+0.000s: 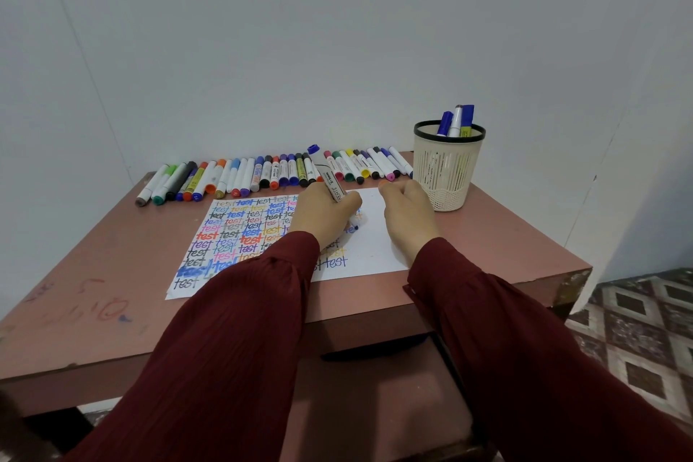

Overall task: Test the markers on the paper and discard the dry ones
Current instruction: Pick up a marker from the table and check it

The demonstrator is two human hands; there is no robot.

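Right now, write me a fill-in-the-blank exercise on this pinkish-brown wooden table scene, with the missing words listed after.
1. The left hand grips a white-barrelled ____, its tip on the white paper sheet.
2. The word written again and again on that sheet, in many colours, is ____.
3. The beige slotted plastic cup with the black rim holds ____ markers.

Missing words: marker; test; three.

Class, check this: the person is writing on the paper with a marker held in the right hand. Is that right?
No. The head view shows the marker gripped in the left hand, not the right, writing on the paper.
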